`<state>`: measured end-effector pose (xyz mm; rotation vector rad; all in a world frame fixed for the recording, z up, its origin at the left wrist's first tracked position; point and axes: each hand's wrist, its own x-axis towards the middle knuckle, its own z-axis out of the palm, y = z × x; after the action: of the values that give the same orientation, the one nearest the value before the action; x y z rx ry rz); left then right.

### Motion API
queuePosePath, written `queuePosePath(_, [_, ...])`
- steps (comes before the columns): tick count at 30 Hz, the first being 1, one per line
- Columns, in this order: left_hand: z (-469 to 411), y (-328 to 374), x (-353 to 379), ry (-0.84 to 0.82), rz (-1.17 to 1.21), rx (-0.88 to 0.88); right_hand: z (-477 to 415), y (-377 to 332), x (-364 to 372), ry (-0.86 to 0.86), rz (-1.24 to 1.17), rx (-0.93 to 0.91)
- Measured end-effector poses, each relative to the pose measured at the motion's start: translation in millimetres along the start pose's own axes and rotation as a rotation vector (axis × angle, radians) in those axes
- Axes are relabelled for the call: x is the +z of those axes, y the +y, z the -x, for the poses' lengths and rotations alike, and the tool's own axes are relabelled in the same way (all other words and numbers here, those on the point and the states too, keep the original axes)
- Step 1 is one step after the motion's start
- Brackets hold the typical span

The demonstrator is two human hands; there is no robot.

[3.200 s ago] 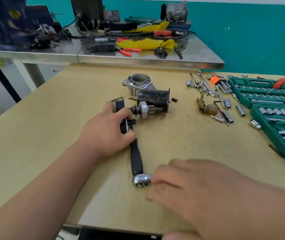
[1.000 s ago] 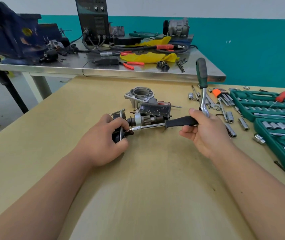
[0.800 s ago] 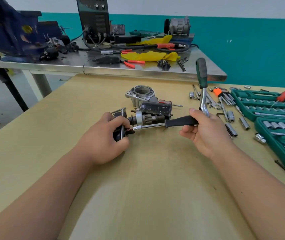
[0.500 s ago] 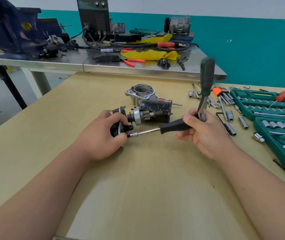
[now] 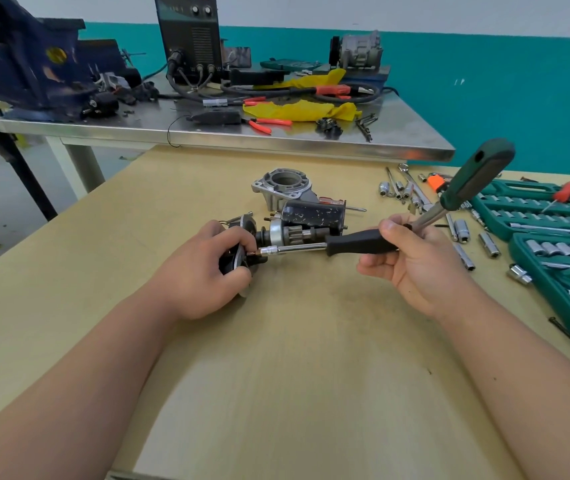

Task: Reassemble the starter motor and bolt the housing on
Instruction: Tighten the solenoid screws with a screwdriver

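The motor (image 5: 314, 214) lies on its side at frame centre, long axis left to right, with its pinion (image 5: 290, 235) pointing left toward the plate (image 5: 242, 230). The left hand (image 5: 203, 271) grips that plate, fingers curled round its edge. The driver (image 5: 359, 242) runs parallel to the motor, just below it in the frame, and its socket tip meets a small fastener at the plate beside the left fingertips. The right hand (image 5: 411, 258) is closed on the driver's black handle, thumb on top. It also pinches the shank of a ratchet (image 5: 477, 178), which sticks out toward the upper right. The left hand is at the joint and the right hand is at the driver's far end, so turning likely depends on keeping the driver in line with the fastener. The housing (image 5: 285, 183) stands just behind the motor, apart from both hands, not yet fitted
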<state>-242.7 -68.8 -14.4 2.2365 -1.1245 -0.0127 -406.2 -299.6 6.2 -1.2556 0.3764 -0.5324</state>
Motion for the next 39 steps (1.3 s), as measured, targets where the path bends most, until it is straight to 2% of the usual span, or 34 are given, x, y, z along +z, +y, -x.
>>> queuePosePath(11, [-1,0,-2,-0.013,0.055,0.003,0,2,0,-0.002,0.029,-0.014])
queuePosePath(19, [3,9,-3,-0.039,-0.034,0.035,0,3,-3,-0.04,0.005,0.003])
queuePosePath(23, [6,15,0,-0.019,-0.178,0.031,0,4,-11,-0.093,-0.021,0.131])
queuePosePath(26, [10,17,5,0.014,-0.335,0.024,-2,6,-12,-0.038,0.169,0.255])
queuePosePath(28, [11,18,6,0.032,-0.355,0.012,-4,9,-14,0.045,0.559,0.147])
queuePosePath(30, [11,17,7,0.039,-0.355,0.005,-5,11,-17,0.094,0.947,-0.109])
queuePosePath(31, [11,17,7,0.039,-0.35,0.006,-6,11,-20,0.073,1.053,-0.237])
queuePosePath(34, [10,11,3,0.029,-0.319,0.018,-8,7,-32,-0.161,1.272,-0.511])
queuePosePath(37, [9,2,-5,-0.018,-0.221,0.041,-8,3,-41,-0.543,1.472,-0.762])
queuePosePath(39, [7,-3,-9,-0.037,-0.11,0.046,-8,6,-45,-0.633,1.635,-0.875])
